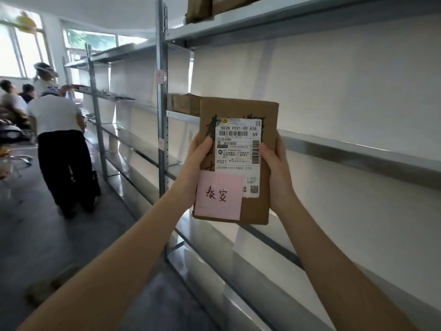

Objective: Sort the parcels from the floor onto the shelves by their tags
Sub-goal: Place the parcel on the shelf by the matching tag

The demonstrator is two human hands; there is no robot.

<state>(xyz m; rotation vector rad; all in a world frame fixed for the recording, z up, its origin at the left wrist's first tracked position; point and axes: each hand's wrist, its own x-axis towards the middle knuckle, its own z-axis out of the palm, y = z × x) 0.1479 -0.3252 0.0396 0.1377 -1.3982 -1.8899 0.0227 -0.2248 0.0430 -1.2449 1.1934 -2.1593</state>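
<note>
Left hand [198, 161] grips the left edge of a flat cardboard parcel [241, 108], thumb laid across its front face; right hand [274, 173] clasps the right edge, thumb at the rim of the label. Parcel held upright between both hands, raised in front of the metal shelves [358, 151], clear of any board. White shipping label [238, 149] on its face, barcode and "P021" legible. Pink sticky tag [219, 195] at the lower left corner, two handwritten characters on it, overlapping the label's bottom edge. Behind the parcel, another brown box [183, 105] sits on the middle shelf by the upright post [162, 115]. More boxes [199, 8] on the top shelf. Down the aisle at left, a person in a white top [57, 115] stands facing the shelving on the grey floor [59, 235].
</note>
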